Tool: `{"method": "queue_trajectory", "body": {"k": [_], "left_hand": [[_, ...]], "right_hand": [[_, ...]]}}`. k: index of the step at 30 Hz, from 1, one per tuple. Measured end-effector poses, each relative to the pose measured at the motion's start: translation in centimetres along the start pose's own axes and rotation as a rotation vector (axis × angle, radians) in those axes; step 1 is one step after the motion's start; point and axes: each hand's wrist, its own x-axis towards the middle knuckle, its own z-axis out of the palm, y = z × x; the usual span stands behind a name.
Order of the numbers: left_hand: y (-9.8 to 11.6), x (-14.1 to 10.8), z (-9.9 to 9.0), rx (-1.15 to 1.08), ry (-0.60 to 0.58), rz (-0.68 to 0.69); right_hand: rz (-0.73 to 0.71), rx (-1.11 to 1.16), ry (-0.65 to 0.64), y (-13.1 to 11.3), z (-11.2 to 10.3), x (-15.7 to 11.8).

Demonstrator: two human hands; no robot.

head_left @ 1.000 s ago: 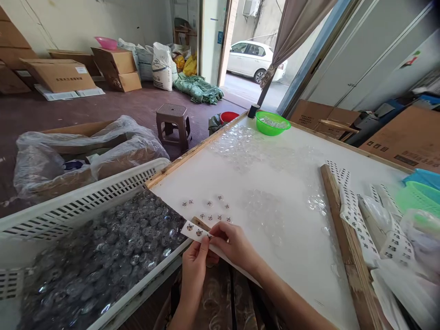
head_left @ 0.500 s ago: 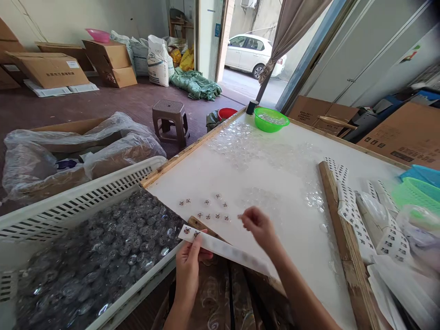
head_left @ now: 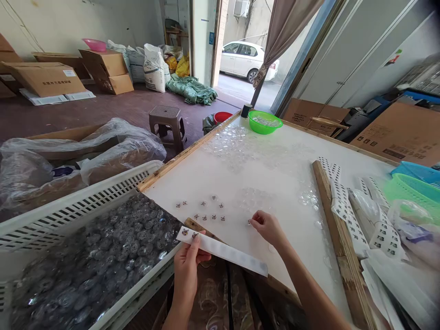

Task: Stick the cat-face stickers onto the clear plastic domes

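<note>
My left hand (head_left: 187, 261) pinches a white sticker strip (head_left: 223, 251) near its left end, where two small dark animal-face stickers show; the rest of the strip looks bare. My right hand (head_left: 268, 227) is closed over the white table (head_left: 227, 178), thumb and finger pressed on a small dark-printed sticker (head_left: 249, 222) at the tabletop. Whether a clear disc lies under it I cannot tell. Left of that hand, several clear discs bearing the same print (head_left: 213, 217) lie scattered. Many plain clear discs (head_left: 254, 199) spread beyond my right hand.
A white crate (head_left: 151, 168) full of clear printed pieces stands at left. A green bowl (head_left: 264, 123) of clear discs and a dark cup (head_left: 246, 110) stand at the far corner. A wooden bar (head_left: 338, 238) separates printed strips (head_left: 347, 206) on the right. A stool (head_left: 167, 123) stands beyond.
My right hand has moved slightly right and down to the tabletop with the small sticker. My left hand keeps its hold on the strip. The camera view has shifted a little.
</note>
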Motion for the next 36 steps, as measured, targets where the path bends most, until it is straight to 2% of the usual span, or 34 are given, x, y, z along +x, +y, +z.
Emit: {"method": "queue_trajectory", "body": {"k": [5, 10, 13, 18, 22, 26, 28, 33, 36], "left_hand": [[-0.3, 0.1, 0.0, -0.004, -0.021, 0.005], [-1.1, 0.5, -0.3, 0.009, -0.021, 0.007], [-1.3, 0.7, -0.5, 0.014, -0.027, 0.032], [-0.8, 0.8, -0.8, 0.024, -0.006, 0.071], [-1.2, 0.8, -0.6, 0.054, -0.013, 0.084], [-1.9, 0.4, -0.4, 0.064, -0.059, 0.055], [-1.9, 0.3, -0.5, 0.028, -0.068, 0.035], [-1.5, 0.5, -0.8, 0.129, -0.042, 0.131], [-1.9, 0.6, -0.7, 0.130, -0.046, 0.117]], "right_hand": [[-0.065, -0.109, 0.025, -0.6, 1.0, -0.1], [-0.241, -0.164, 0.009, -2.3, 3.7, -0.2], [-0.273, -0.141, -0.026, -3.3, 5.2, 0.4], [-0.329, -0.169, -0.088, -4.3, 5.3, 1.1], [-0.369, -0.048, -0.081, -6.5, 4.4, -0.8], [-0.472, 0.179, -0.218, -9.7, 4.7, -3.7], [-0.509, 0.228, -0.222, -10.4, 5.1, -4.4], [-0.611, 0.123, -0.107, -9.0, 5.6, -5.2], [-0.641, 0.108, -0.065, -8.2, 5.9, -5.7]]}}
